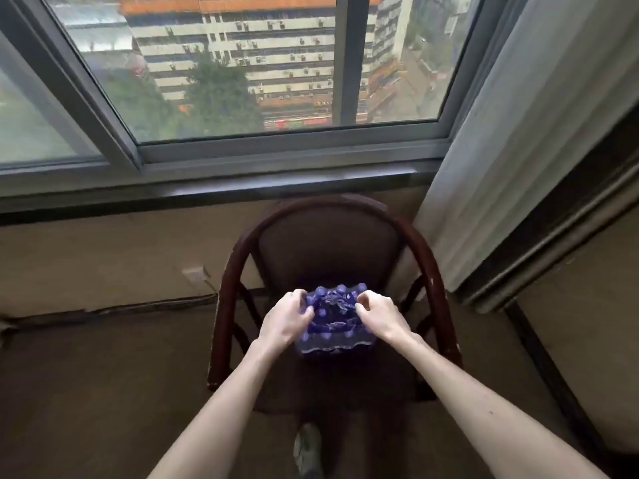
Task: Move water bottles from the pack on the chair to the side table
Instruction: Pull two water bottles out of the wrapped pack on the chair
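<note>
A shrink-wrapped pack of water bottles (332, 323) with purple-blue caps and labels stands on the seat of a dark wooden armchair (432, 271). My left hand (287, 321) grips the plastic wrap at the pack's left top, fingers curled into it. On the right top my right hand (378, 316) pinches the wrap the same way. The wrap looks torn and crumpled between the two hands. No single bottle is out of the pack. The side table is not in view.
The chair stands against a beige wall under a wide window sill (221, 188). A grey curtain (518, 133) hangs at the right beside the chair. A wall socket (197, 274) sits low at the left. My shoe (307, 447) is on the brown floor before the chair.
</note>
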`<state>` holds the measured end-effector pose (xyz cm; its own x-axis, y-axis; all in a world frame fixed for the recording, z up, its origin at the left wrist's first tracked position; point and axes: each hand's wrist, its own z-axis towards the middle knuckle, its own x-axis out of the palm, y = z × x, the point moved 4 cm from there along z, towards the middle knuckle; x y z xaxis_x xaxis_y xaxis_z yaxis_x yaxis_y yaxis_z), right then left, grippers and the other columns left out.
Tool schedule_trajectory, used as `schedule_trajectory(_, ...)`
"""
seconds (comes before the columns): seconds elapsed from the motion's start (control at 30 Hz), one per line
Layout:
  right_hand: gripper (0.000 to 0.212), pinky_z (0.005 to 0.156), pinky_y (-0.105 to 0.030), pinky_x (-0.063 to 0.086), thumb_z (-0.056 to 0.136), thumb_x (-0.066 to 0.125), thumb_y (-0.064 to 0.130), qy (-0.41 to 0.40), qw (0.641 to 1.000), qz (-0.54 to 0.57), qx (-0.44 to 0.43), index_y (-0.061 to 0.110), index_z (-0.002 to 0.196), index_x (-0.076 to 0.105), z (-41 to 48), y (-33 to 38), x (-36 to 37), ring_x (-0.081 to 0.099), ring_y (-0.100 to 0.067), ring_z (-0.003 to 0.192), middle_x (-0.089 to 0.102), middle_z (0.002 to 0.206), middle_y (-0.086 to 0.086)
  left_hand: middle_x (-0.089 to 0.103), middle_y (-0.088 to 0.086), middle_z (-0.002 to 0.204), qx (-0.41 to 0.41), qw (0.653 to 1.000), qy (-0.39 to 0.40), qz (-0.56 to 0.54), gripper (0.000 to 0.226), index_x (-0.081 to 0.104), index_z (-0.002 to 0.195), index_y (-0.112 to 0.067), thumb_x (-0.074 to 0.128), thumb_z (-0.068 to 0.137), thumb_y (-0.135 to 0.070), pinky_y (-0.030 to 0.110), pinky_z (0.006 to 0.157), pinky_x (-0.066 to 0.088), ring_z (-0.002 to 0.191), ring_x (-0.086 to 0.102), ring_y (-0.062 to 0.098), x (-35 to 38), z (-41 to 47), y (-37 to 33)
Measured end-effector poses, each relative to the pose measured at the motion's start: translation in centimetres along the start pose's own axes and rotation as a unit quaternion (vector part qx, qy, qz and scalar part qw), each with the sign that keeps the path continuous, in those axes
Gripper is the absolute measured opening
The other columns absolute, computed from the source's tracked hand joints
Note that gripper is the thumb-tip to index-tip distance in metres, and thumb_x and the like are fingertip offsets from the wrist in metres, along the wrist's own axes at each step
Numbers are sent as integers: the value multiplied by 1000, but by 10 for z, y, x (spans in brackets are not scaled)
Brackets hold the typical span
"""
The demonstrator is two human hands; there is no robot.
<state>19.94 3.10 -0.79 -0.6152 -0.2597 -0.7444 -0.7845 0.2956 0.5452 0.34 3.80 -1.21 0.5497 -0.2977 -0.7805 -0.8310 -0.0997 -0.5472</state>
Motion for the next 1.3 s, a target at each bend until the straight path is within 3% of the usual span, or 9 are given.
schedule_trajectory(0.2,18,77,-33,47,92,51,28,26,999,-26,18,19,105,60,64,-9,52,64,-31,103,68,112,-9,60,9,123,4,998,41,48,40,51,127,-18,51,90,-32,39,90,48,113,58,28,41,62,31)
schedule_trajectory(0.33,21,79,-36,49,94,49,25,35,997,-68,-3,19,113,57,107,-30,90,63,-29,107,65,115,-6,58,10,125,31,995,44,79,42,49,130,-16,52,90,-31,40,91,49,112,57,29,84,106,55)
schedule_trajectory(0.63,38,88,-41,52,98,42,21,6,971,-208,-117,24,135,47,166,-74,148,60,-29,106,67,110,-11,58,7,117,69,987,-1,148,36,57,121,-18,58,86,-26,36,80,49,100,60,23,170,154,77)
schedule_trajectory(0.8,28,90,-39,46,94,50,22,36,944,-299,-133,20,122,52,167,-75,164,56,-29,110,64,114,-11,61,5,115,59,974,26,216,30,55,116,-17,57,87,-18,33,87,47,104,60,21,185,151,74)
schedule_trajectory(0.93,36,88,-38,46,89,59,19,41,920,-357,-158,18,123,46,176,-74,167,59,-28,108,60,118,-13,57,7,121,68,970,28,232,28,51,119,-15,53,91,-16,34,90,48,107,59,21,185,156,70)
schedule_trajectory(1.3,34,90,-38,47,89,58,22,64,912,-357,-192,15,120,47,180,-80,168,62,-24,103,63,115,-10,55,13,130,99,963,47,245,30,46,126,-7,46,96,-11,34,97,48,113,60,23,184,159,70)
